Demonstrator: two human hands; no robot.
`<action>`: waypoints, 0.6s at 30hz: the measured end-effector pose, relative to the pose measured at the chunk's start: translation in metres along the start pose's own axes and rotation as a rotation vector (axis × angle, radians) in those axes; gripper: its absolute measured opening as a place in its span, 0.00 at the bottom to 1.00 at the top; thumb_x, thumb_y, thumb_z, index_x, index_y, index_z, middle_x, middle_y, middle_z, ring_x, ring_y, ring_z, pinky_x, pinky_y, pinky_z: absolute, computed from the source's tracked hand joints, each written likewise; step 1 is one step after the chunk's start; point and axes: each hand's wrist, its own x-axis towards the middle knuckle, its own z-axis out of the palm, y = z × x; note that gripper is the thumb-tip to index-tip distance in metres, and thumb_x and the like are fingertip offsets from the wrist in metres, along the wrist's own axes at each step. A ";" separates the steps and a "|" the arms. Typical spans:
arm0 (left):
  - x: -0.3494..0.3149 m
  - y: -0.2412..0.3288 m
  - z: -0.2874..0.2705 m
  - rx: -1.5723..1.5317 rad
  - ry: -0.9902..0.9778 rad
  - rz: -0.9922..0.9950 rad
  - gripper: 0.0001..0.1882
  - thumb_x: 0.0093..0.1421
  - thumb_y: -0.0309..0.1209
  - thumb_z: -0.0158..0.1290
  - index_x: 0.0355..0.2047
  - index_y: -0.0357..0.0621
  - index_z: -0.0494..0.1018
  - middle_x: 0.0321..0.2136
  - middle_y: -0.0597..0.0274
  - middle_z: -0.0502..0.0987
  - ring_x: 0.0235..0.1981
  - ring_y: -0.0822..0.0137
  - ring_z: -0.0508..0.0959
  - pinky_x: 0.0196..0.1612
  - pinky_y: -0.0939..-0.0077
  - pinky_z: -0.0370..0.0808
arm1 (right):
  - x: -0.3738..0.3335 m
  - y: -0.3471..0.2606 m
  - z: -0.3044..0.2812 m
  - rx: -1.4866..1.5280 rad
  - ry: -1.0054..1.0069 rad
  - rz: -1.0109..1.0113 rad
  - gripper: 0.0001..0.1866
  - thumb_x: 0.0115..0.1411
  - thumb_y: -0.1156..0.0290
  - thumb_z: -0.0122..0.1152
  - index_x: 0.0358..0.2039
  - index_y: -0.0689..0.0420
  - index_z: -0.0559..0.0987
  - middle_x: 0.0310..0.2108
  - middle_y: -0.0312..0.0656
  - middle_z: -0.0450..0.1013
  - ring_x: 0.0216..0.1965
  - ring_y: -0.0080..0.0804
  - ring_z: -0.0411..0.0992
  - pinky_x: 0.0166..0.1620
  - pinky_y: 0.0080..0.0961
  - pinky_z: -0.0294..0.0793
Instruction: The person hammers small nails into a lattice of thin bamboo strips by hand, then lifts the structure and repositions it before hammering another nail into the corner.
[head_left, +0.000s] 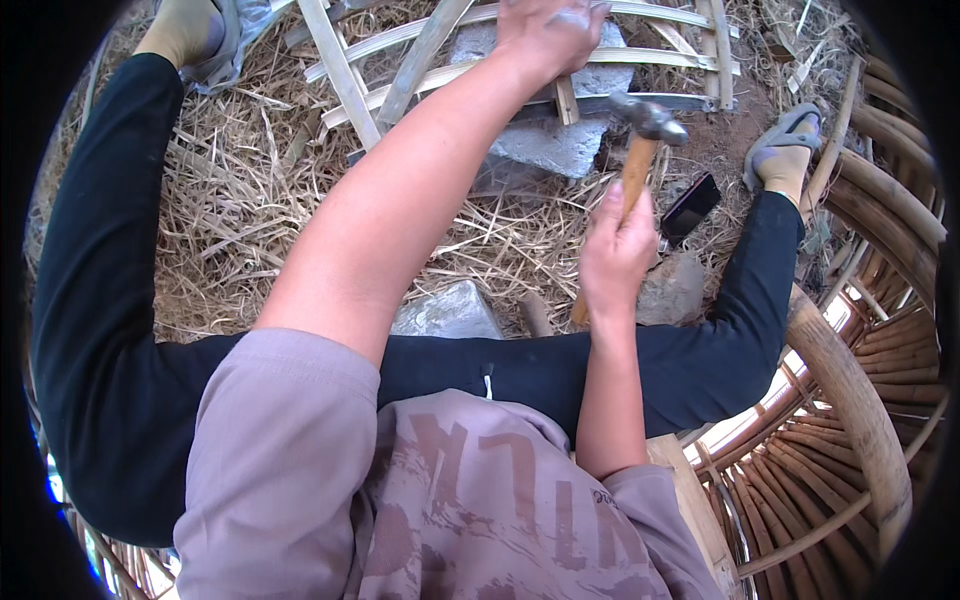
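Note:
My right hand (618, 250) is wrapped around the wooden handle of a hammer (640, 170). The metal head stands raised at the handle's far end, just right of a frame of pale bamboo strips (420, 85). Stretched far forward, my left hand (552, 38) rests over the frame, fingers curled and partly cut off by the upper edge; what they grip is hidden. A short wooden piece (567, 102) juts out below that hand. Beneath the frame lies a grey stone block (555, 145).
Straw and shavings (230, 200) cover the ground. A dark phone-like object (690, 210) sits right of the hammer, beside a stone (672, 290). Another grey block (448, 312) lies before my lap. Curved bamboo poles (850, 400) stand close on the right. My legs spread to both sides.

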 end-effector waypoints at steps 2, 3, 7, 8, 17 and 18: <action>0.002 0.004 -0.004 -0.071 -0.001 -0.019 0.37 0.65 0.45 0.49 0.69 0.35 0.59 0.70 0.48 0.60 0.73 0.45 0.51 0.74 0.38 0.38 | 0.000 -0.007 -0.016 0.498 -0.016 0.141 0.12 0.75 0.59 0.51 0.38 0.54 0.68 0.20 0.29 0.65 0.16 0.16 0.62 0.18 0.17 0.59; 0.006 0.001 -0.001 -0.065 0.028 -0.003 0.37 0.65 0.45 0.49 0.69 0.35 0.59 0.70 0.48 0.60 0.73 0.45 0.51 0.74 0.38 0.38 | 0.003 -0.030 -0.028 0.724 -0.022 0.212 0.13 0.76 0.58 0.48 0.38 0.53 0.67 0.20 0.27 0.60 0.15 0.11 0.57 0.17 0.13 0.55; 0.002 0.009 0.004 -0.015 0.023 0.001 0.38 0.65 0.46 0.48 0.69 0.35 0.58 0.70 0.48 0.60 0.73 0.45 0.51 0.73 0.38 0.38 | -0.016 -0.057 -0.097 0.977 -0.008 0.195 0.17 0.76 0.52 0.45 0.38 0.52 0.66 0.21 0.27 0.56 0.16 0.09 0.52 0.15 0.10 0.52; 0.002 0.007 0.005 -0.015 -0.001 -0.016 0.38 0.65 0.47 0.48 0.70 0.36 0.58 0.70 0.47 0.59 0.73 0.45 0.51 0.73 0.38 0.38 | -0.019 -0.059 -0.111 0.983 0.017 0.166 0.16 0.76 0.54 0.46 0.37 0.52 0.66 0.20 0.27 0.57 0.15 0.10 0.53 0.16 0.11 0.53; 0.016 -0.015 -0.015 0.163 0.040 -0.311 0.42 0.62 0.58 0.53 0.68 0.45 0.57 0.64 0.51 0.61 0.66 0.51 0.61 0.64 0.38 0.61 | -0.032 -0.004 -0.163 1.034 0.260 0.121 0.17 0.76 0.53 0.47 0.35 0.52 0.66 0.19 0.26 0.56 0.15 0.10 0.51 0.17 0.11 0.50; 0.017 -0.008 -0.028 0.211 0.006 -0.460 0.41 0.63 0.57 0.52 0.66 0.42 0.58 0.61 0.50 0.63 0.63 0.49 0.63 0.63 0.40 0.61 | -0.031 0.003 -0.161 1.054 0.255 0.117 0.17 0.75 0.52 0.48 0.35 0.51 0.66 0.19 0.26 0.57 0.15 0.10 0.52 0.16 0.12 0.51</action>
